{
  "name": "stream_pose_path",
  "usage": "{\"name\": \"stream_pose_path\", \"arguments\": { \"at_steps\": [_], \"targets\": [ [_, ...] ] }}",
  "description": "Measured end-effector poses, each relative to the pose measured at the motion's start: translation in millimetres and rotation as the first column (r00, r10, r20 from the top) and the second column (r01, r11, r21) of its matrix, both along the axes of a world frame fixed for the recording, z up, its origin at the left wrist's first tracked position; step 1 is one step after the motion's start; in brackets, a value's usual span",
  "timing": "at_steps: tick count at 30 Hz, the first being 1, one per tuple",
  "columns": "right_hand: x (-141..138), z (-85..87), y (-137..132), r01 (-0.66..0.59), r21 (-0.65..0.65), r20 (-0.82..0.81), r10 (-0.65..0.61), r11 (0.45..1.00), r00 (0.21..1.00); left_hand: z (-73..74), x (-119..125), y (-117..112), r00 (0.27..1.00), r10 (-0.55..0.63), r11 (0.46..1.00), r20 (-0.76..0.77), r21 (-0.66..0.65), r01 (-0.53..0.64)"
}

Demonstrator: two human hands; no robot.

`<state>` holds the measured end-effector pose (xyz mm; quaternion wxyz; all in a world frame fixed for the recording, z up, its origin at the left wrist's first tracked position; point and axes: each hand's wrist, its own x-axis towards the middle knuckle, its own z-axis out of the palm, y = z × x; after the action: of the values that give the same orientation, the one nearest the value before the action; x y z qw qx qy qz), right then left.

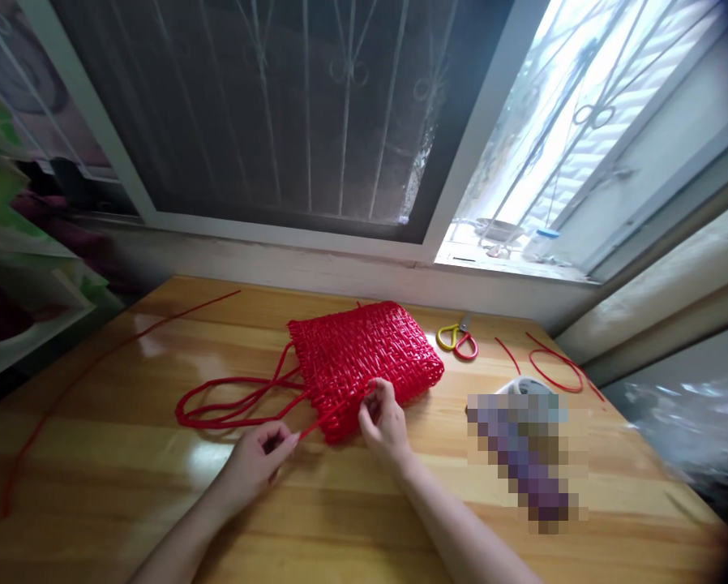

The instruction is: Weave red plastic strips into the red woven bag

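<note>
A woven red bag [370, 345] lies on its side on the wooden table, its looped handles [218, 415] spread out to the left. Between finger and thumb, my left hand [258, 464] pinches a thin red cord [331, 417] in front of the bag. The cord runs taut up to the right, across the bag's near edge. Closed at that other end, my right hand [388, 426] rests against the bag with its fingertips pinched on the cord. Its fingers partly hide the weave there.
Scissors [460, 339] with yellow and red handles lie beyond the bag at right. Loose red cord pieces [558, 365] lie near the table's right edge, beside a white roll [525, 384] and a blurred-out object [525, 462]. A long red cord [96, 365] curves along the left side.
</note>
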<state>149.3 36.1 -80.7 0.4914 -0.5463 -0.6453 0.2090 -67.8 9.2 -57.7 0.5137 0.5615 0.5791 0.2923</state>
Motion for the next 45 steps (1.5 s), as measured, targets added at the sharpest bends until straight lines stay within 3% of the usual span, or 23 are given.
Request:
{"name": "stream_pose_path", "arguments": {
  "at_steps": [5, 9, 14, 20, 25, 28, 32, 36, 40, 45],
  "targets": [
    [1, 2.0, 4, -0.037, 0.04, 0.131, 0.031, 0.999, 0.991, -3.8, -39, -14, 0.999, 0.022, 0.993, 0.031, -0.12, -0.018],
    [3, -0.4, 6, -0.021, 0.107, 0.091, 0.012, 0.994, 0.996, -0.5, -59, -21, 0.999, -0.019, 0.981, 0.05, -0.191, 0.028],
    [4, -1.3, 7, -0.032, 0.119, 0.044, 0.027, 0.992, 0.999, 5.4, -75, -28, 0.997, -0.077, 0.969, 0.025, -0.233, 0.081],
    [4, 4.4, 4, -0.052, 0.101, 0.078, 0.044, 0.994, 0.996, 12.8, -96, -38, 0.998, -0.053, 0.966, -0.033, -0.255, 0.043],
    [4, 3.4, 3, -0.043, 0.108, 0.059, 0.036, 0.993, 0.998, 13.8, -104, -37, 0.983, -0.181, 0.914, -0.02, -0.374, 0.161],
    [4, 1.6, 4, -0.03, 0.108, 0.053, 0.025, 0.994, 0.998, 10.6, -103, -35, 0.978, -0.206, 0.908, -0.005, -0.373, 0.189],
    [4, -0.2, 7, -0.014, 0.099, 0.056, 0.008, 0.995, 0.998, 12.4, -99, -34, 0.994, -0.11, 0.948, -0.011, -0.301, 0.102],
    [4, -0.6, 7, -0.013, 0.092, 0.049, 0.008, 0.996, 0.999, 20.0, -92, -32, 0.995, -0.099, 0.952, -0.013, -0.291, 0.091],
    [3, 0.7, 4, -0.035, 0.103, 0.067, 0.028, 0.994, 0.997, 21.7, -91, -33, 0.984, -0.001, 0.957, -0.176, -0.285, -0.05],
    [2, 2.6, 2, -0.062, 0.111, 0.175, 0.042, 0.992, 0.984, 29.8, -91, -32, 0.918, 0.105, 0.967, -0.382, -0.178, -0.185]
  ]
}}
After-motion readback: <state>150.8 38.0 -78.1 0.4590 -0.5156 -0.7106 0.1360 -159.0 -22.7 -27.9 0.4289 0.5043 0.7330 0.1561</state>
